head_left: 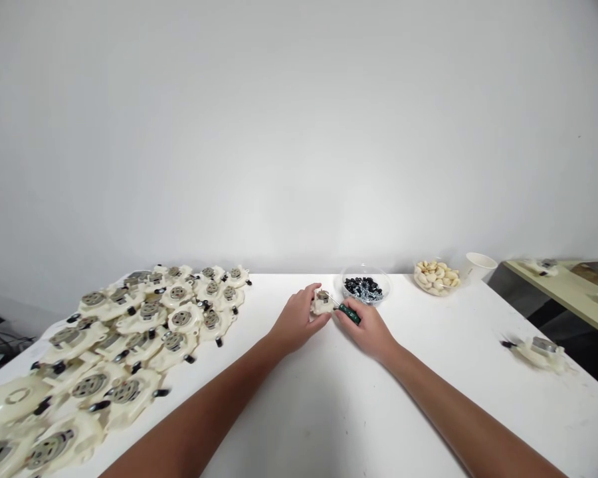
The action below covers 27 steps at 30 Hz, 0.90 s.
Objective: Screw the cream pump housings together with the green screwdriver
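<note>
Near the far side of the white table, my left hand (pixel 295 320) is closed around the side of a cream plastic housing (pixel 321 305) with a metal motor set in it. A green-handled screwdriver (pixel 349 313) is gripped in my right hand (pixel 371 332). Its thin shaft slants up and left to the housing; whether the tip sits in a screw is too small to tell. Just behind my right hand stands a clear bowl (pixel 386 289) holding black parts and small metal screws.
Many similar cream motor housings (pixel 182 320) with black ends crowd the table's left side. A clear bowl of curved cream pieces (pixel 436 276) and a white cup (pixel 480 265) stand at the back right. Another motor housing (pixel 543 352) lies near the right edge, beside a greenish table (pixel 568 292).
</note>
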Motion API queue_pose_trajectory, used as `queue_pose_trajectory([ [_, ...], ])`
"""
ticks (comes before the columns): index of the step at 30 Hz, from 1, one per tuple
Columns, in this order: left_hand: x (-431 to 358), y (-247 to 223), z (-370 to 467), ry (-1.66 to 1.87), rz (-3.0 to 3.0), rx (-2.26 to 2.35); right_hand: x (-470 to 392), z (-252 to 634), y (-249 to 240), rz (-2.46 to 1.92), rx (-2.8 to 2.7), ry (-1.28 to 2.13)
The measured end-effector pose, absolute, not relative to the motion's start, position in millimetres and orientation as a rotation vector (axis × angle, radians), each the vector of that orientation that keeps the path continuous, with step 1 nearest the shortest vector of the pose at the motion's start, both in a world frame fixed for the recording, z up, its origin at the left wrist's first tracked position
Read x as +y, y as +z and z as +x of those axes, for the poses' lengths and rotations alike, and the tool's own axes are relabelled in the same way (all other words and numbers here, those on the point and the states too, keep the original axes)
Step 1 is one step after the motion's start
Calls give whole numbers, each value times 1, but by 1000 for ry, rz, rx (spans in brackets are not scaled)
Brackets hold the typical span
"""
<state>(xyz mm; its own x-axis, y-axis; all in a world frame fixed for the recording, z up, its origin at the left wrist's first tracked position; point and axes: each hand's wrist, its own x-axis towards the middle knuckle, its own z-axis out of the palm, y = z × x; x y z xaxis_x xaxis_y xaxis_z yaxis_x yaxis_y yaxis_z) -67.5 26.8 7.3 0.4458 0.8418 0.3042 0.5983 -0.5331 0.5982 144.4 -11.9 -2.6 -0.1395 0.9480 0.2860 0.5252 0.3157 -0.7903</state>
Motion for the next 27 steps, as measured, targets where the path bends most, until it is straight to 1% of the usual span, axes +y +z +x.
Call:
queue_pose_trajectory([
  [4,28,8,-69,858,2214,1166,-12,150,3,-1255,-1795,798],
  [9,29,7,-69,878,2265,1080,-12,154,7,-1209,-1764,934],
  [27,29,6,-67,820,2322,1099,-4,165,-1,-1217,-1565,1275],
])
